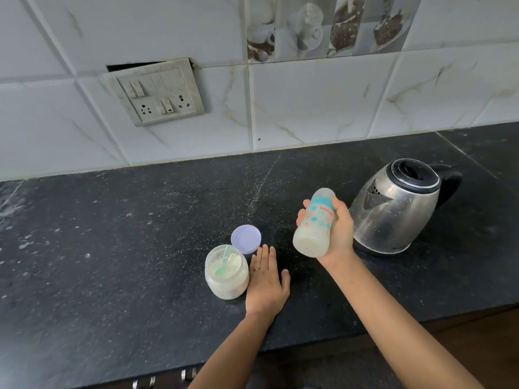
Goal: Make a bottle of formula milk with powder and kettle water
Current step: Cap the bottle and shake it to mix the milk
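Observation:
My right hand (341, 231) grips a clear baby bottle (314, 223) with teal print, held tilted in the air above the counter; milky liquid fills its lower part and a cap covers its far end. My left hand (266, 284) lies flat on the black counter, fingers together, right beside an open powder jar (227, 273). A pale green scoop (223, 263) rests in the white powder inside the jar. The jar's lilac lid (246, 238) lies just behind it. A steel kettle (393, 206) with a black lid stands right of the bottle.
The black stone counter (126, 234) runs to a tiled wall at the back. A switch and socket plate (157, 92) hangs loose on the wall at upper left. The counter's front edge (309, 349) crosses under my forearms.

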The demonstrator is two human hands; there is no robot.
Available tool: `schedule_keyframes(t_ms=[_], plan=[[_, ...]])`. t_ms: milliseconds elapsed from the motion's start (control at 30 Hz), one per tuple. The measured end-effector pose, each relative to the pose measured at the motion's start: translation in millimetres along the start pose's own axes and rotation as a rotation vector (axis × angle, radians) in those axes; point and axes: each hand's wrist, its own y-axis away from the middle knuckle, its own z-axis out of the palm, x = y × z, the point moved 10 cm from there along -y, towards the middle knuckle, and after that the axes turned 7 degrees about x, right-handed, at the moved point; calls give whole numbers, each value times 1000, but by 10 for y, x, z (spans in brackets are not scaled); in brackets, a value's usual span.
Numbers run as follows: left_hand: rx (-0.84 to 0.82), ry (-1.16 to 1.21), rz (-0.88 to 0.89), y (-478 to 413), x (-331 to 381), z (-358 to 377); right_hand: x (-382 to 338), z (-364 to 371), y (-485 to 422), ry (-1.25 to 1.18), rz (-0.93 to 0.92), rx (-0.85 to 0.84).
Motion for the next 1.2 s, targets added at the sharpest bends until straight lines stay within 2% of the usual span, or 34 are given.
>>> schedule_keyframes(t_ms=[133, 200, 267, 400, 500, 567, 633, 700, 800, 833, 900, 967, 1000, 1100, 1133, 1200], plan=[[-9, -4, -4, 5, -19, 15, 23, -77, 7, 193, -68, 52], [-9, -4, -6, -1, -21, 21, -67, -47, 18, 159, -139, 35], [-13, -5, -4, 2, -18, 24, -132, -44, -9, 114, -162, -2], [-5, -2, -2, 5, -20, 16, -163, 55, -3, 279, -104, -132], [-8, -3, 1, 0, -9, 11, -208, 1, -91, -38, -49, -88], [-18, -15, 1, -2, -6, 19, -154, -22, -126, -125, -3, -81], [-19, -24, 0, -1, -12, 20, 45, 56, -46, 16, 97, -167], [-21, -26, -2, 4, -20, 21, 99, 14, -54, 145, 91, -168], [-18, -15, -1, 5, 0, 8, 28, -78, -125, -77, 82, -84], [-15, -11, 0, 5, 6, 2, 41, -113, -140, -83, 97, -67], [-9, -5, -1, 7, 1, 2, 151, -113, -87, 100, 131, -132], [-13, -16, -9, 9, -18, 16, 174, -70, -10, 245, 86, -198], [-11, -21, -9, 7, -16, 17, 130, -58, -21, 235, 57, -185], [-4, -20, -8, 4, -1, 1, 45, -173, -130, -84, 79, -44], [-9, -25, -6, 5, -2, 7, 84, -161, -118, -107, 113, -49], [-10, -29, -4, 10, -4, 16, 179, -71, -33, 80, 132, -163]])
